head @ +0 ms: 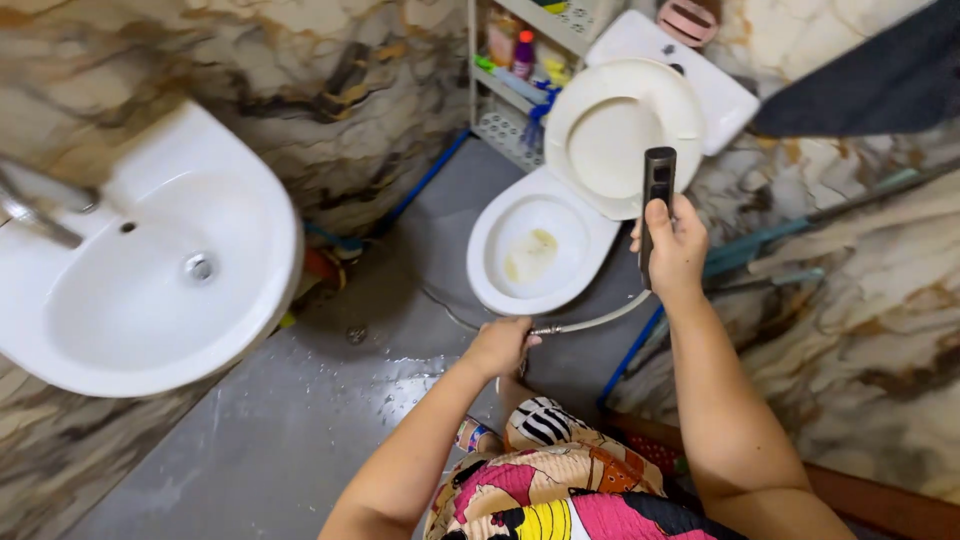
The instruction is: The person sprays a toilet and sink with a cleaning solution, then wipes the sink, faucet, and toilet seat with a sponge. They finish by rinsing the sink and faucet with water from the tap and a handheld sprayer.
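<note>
Right hand [677, 245] clenched around dark sprayer [657, 185]; left hand [499, 345] gripping its hose [600, 320] below.

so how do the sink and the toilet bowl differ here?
The sink is wall-mounted and looks clean inside; the toilet bowl stands on the wet grey floor and has a yellowish stain inside. The sink has a metal tap over it; the toilet bowl has a raised lid behind it. Both are white, glossy and rounded.
</note>
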